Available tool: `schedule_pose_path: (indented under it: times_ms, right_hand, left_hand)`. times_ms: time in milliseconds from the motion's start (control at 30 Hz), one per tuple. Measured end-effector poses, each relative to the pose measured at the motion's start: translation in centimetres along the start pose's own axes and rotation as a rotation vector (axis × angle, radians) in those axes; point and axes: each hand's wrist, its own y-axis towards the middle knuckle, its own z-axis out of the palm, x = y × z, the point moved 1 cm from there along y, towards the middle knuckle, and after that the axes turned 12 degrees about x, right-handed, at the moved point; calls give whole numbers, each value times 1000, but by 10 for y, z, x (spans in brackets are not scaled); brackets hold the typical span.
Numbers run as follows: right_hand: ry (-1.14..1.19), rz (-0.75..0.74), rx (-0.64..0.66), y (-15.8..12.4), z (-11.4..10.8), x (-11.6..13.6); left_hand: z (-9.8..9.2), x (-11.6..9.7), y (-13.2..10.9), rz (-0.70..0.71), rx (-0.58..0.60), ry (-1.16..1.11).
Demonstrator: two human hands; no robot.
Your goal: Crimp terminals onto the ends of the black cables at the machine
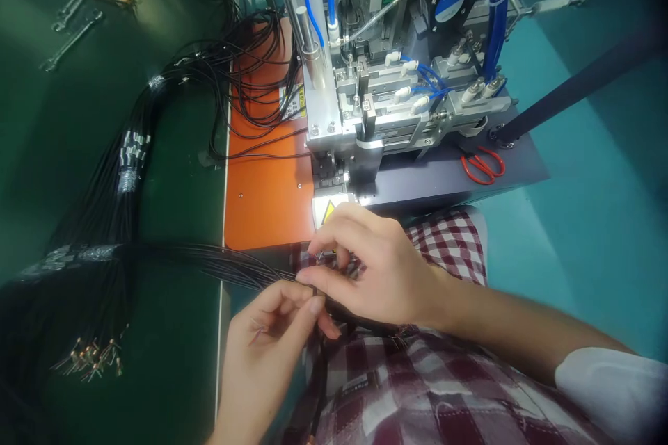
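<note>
My left hand [279,334] pinches a thin black cable [315,291] between thumb and forefinger, in front of the lap. Just above it, my right hand [373,268] is curled in at the same cable, its thumb lying across it. Fine bare wire ends [319,257] show between the right thumb and bent forefinger. Behind the fingers runs a bundle of black cables [209,261], coming from the left and passing over the lap. How the right fingertips grip the cable is partly hidden.
A machine with metal cylinders [386,111] and blue air hoses [495,7] stands on an orange plate [266,201]. Red-handled scissors [483,165] lie on its dark base. On the green table [172,201] are more tied cables [149,101], stripped ends [94,358] and wrenches [73,38].
</note>
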Motion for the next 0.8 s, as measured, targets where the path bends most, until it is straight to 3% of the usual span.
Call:
schedule_pose_path:
  times_ms: [100, 167, 367, 500, 667, 733, 800]
  right_hand:
    - [-35, 41, -17, 0, 2, 4]
    - [69, 120, -26, 1, 3, 3]
    - [809, 531, 99, 4, 2, -5]
    - [997, 572, 82, 4, 5, -5]
    - [1051, 574, 74, 2, 9, -5]
    - [1011, 518, 110, -2, 1, -7]
    - [898, 457, 237, -9, -17, -10]
  left_hand:
    - [1, 0, -1, -13, -2, 25]
    - [1, 0, -1, -11, -6, 21]
    - [2, 0, -1, 32, -20, 10]
    - [2, 1, -2, 33, -57, 14]
    - [-1, 4, -4, 52, -86, 4]
    - [2, 6, -2, 103, -50, 77]
    - [9, 5, 1, 203, 58, 218]
